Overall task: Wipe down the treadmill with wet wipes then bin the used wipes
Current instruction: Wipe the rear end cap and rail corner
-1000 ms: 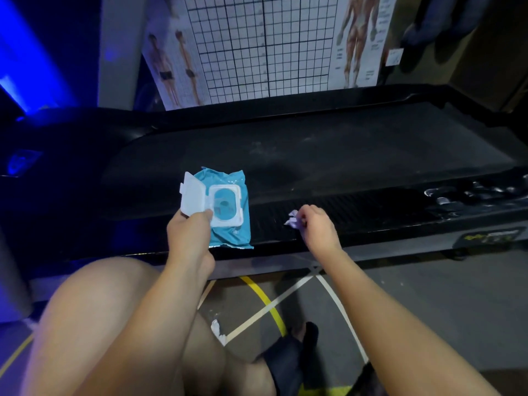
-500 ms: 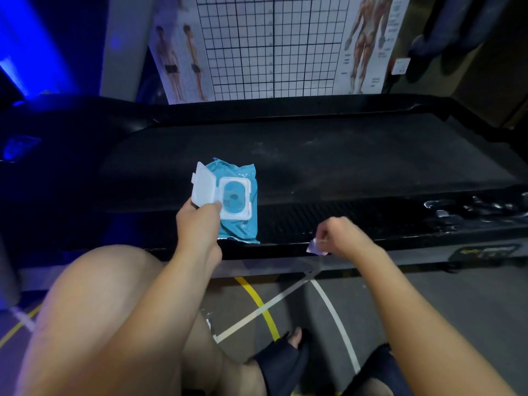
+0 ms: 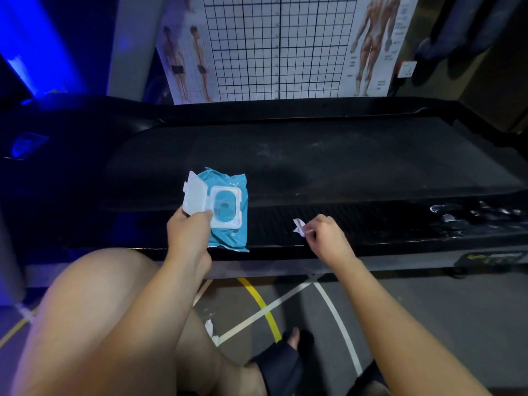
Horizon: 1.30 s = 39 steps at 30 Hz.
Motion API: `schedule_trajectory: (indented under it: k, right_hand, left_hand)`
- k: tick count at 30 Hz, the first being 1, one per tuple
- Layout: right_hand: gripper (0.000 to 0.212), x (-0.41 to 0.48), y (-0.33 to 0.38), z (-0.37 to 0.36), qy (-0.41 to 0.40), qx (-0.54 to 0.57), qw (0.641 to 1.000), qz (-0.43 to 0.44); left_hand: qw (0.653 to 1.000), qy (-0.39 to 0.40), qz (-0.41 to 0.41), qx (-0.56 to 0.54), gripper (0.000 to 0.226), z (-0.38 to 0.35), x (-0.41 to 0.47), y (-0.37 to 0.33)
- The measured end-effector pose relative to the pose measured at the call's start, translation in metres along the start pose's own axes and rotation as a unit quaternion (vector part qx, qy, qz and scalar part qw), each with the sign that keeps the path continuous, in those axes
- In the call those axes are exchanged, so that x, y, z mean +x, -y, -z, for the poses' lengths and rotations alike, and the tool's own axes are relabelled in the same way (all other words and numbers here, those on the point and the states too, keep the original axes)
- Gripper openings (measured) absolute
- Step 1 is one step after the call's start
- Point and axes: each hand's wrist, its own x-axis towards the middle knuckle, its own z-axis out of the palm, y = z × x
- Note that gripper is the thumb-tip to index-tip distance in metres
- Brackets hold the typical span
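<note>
A blue wet wipe pack (image 3: 231, 224) lies on the near side rail of the black treadmill (image 3: 371, 224), its white flip lid (image 3: 195, 197) standing open. My left hand (image 3: 188, 230) grips the pack at the lid's lower edge. To the right, my right hand (image 3: 328, 238) pinches a small white scrap (image 3: 298, 227) between its fingertips, just above the ribbed rail. The dusty treadmill belt (image 3: 314, 164) stretches across behind both hands.
A small white scrap (image 3: 210, 328) lies on the grey floor by my knee, near yellow and white floor lines (image 3: 265, 307). Anatomy and grid posters (image 3: 274, 47) lean behind the treadmill. Silvery marks (image 3: 457, 212) show on the rail at right. My bare knee (image 3: 94, 310) fills the lower left.
My right hand dropped toward the rail's edge with the white scrap, then came back up over the rail. My left hand has stayed on the pack.
</note>
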Motion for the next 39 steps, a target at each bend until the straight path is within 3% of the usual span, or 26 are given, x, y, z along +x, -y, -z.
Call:
schedule_trajectory:
  k: [4,7,10,13,15,20,23,27,33,36,39]
  right_hand:
    - [0.012,0.002,0.005,0.009,0.043,-0.015,0.999,-0.026]
    - [0.032,0.005,0.008,0.020,0.083,-0.021,0.991,-0.106]
    - [0.035,0.011,0.007,0.036,0.121,-0.013,0.983,-0.137]
    - [0.019,0.016,0.000,0.040,0.040,0.089,0.988,-0.120]
    - [0.008,0.011,-0.008,0.030,-0.014,0.067,0.994,-0.089]
    - [0.017,-0.018,-0.034,0.011,-0.051,0.014,0.998,0.037]
    - [0.019,-0.034,-0.038,0.019,-0.021,0.012,0.997,0.074]
    - [0.016,-0.043,-0.045,0.034,0.056,0.027,0.998,-0.015]
    - [0.013,-0.027,-0.043,0.034,-0.058,0.117,0.987,-0.096]
    - [0.015,-0.011,-0.020,0.020,-0.014,0.070,0.995,-0.068]
    - [0.007,0.000,-0.002,0.003,0.047,0.026,0.998,0.024]
  left_hand:
    - [1.000,-0.006,0.003,-0.003,0.038,0.001,0.004,-0.002]
    - [1.000,-0.006,0.008,-0.009,0.042,0.001,0.006,-0.004]
    - [1.000,0.002,0.003,-0.012,0.040,0.001,0.004,-0.001]
    - [1.000,0.003,-0.001,-0.007,0.037,0.001,0.001,0.001]
    - [1.000,0.006,0.001,-0.003,0.039,-0.001,0.000,0.002]
    - [1.000,0.025,0.011,-0.002,0.039,-0.013,0.001,0.001]
    - [0.999,0.039,0.015,-0.006,0.035,-0.023,0.001,-0.002]
    - [0.998,0.055,0.014,-0.017,0.029,-0.032,0.001,-0.005]
    - [0.999,0.046,0.001,-0.019,0.029,-0.027,0.000,-0.007]
    - [0.999,0.023,0.000,-0.027,0.032,-0.019,0.003,-0.013]
    - [0.999,0.008,-0.001,-0.033,0.041,-0.013,0.005,-0.015]
